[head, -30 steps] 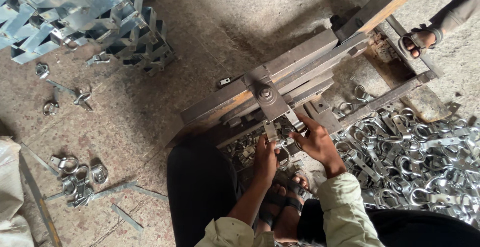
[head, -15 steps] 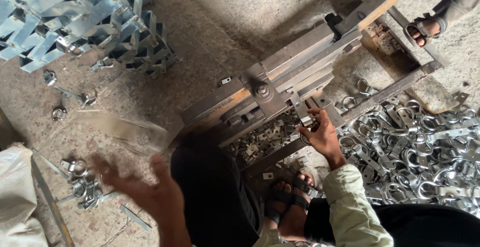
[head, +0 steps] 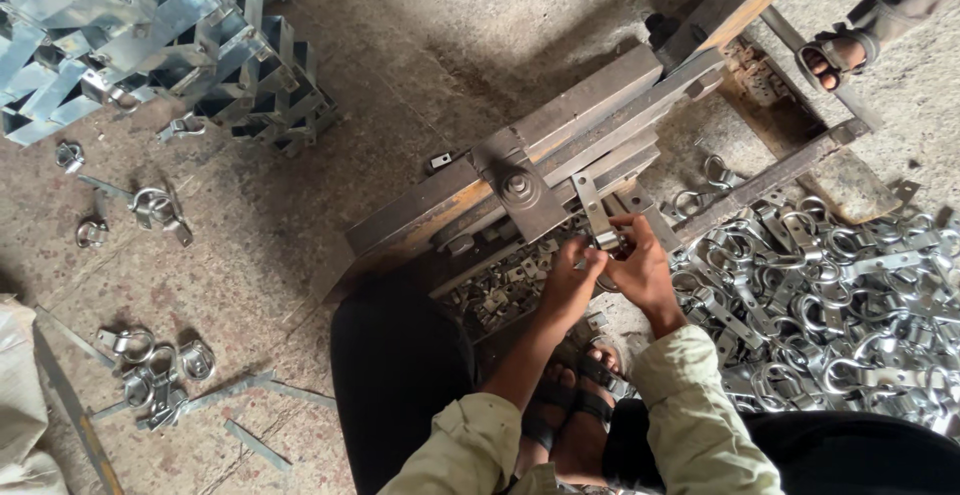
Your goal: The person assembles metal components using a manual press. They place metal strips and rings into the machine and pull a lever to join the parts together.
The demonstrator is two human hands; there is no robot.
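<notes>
A heavy steel hand press [head: 520,190] lies on the floor, its long lever [head: 735,0] running up to the right. A flat metal strip [head: 594,213] stands in the press jaws. My left hand [head: 572,280] and my right hand [head: 640,265] meet at the strip's lower end, fingers pinched on it. Small cut metal bits [head: 500,295] fill the tray under the press. My sandalled feet [head: 570,410] rest below my hands.
A big pile of bent shiny metal clamps [head: 820,295] lies at the right. Stacked galvanised brackets [head: 130,45] sit at the upper left. Loose clamps [head: 150,375] and strips are scattered on the left floor. Another person's sandalled foot [head: 835,55] is at the upper right.
My left hand, which had swung out to the left floor, has come back to the press and joined my right hand on the strip.
</notes>
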